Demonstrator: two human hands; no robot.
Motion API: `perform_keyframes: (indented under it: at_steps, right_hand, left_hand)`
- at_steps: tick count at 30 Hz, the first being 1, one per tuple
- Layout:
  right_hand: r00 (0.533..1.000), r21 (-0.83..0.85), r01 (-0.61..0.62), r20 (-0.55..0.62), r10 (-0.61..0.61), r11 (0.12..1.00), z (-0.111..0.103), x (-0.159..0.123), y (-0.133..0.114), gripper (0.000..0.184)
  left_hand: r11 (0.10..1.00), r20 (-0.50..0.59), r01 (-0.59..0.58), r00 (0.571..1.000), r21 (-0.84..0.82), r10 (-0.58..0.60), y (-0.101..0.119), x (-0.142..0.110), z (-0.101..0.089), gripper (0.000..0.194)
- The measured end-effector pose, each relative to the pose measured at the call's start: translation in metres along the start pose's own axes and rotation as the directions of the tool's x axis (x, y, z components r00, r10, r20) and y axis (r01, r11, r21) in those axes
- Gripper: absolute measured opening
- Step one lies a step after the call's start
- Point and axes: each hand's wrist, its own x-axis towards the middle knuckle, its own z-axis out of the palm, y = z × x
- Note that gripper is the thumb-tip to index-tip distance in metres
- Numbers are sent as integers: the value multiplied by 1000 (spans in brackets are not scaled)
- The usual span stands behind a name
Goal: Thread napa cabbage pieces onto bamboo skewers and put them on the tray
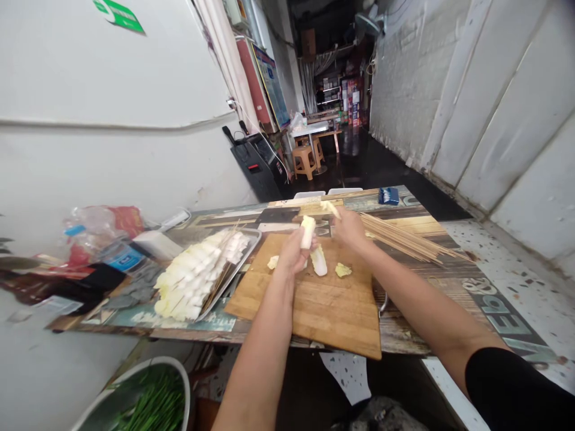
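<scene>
My left hand (294, 250) is closed on a pale piece of cabbage (308, 231), held upright over the far end of a wooden cutting board (332, 311). My right hand (349, 227) is closed on a smaller pale cabbage bit (330, 208) just beyond the board. Three loose cabbage pieces (319, 261) lie on the board under my hands. A bundle of bamboo skewers (406, 239) lies on the table just right of my right hand.
A metal tray (240, 263) piled with skewered cabbage sits left of the board. Plastic bags and clutter (96, 236) lie at the table's left end. A bowl of green chives (148, 401) stands below. A blue box (389, 195) rests at the far edge.
</scene>
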Motion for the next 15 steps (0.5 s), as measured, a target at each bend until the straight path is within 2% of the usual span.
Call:
perform_keyframes:
  at_steps: [2,4,6,8,11,13,15]
  right_hand:
    - [1000,-33,-7,24,8,999,-7,3,3,28]
    - [992,-37,43,121,-39,998,-10,2,2,26]
    - [961,-4,119,250,-115,993,-11,-3,-2,27]
    - [931,46,175,318,-180,984,-11,-7,-7,29]
    - [937,126,207,260,-234,970,-10,-11,-14,25]
    - [944,194,228,197,-265,954,-7,-12,-17,27]
    - [943,248,257,148,-299,934,-4,-13,-19,30]
  left_hand:
    - [998,-24,-13,1000,-64,11,7,2,-3,25]
    - [987,-62,-89,995,-132,81,13,4,-5,31]
    - [968,-107,-178,981,-176,161,17,5,-7,34]
    - [952,-137,-238,967,-190,215,19,6,-8,33]
    - [947,-131,-269,960,-175,248,16,5,-6,23]
    - [960,-81,-242,969,-141,233,11,3,-3,16]
    - [975,-24,-200,980,-94,198,5,1,2,19]
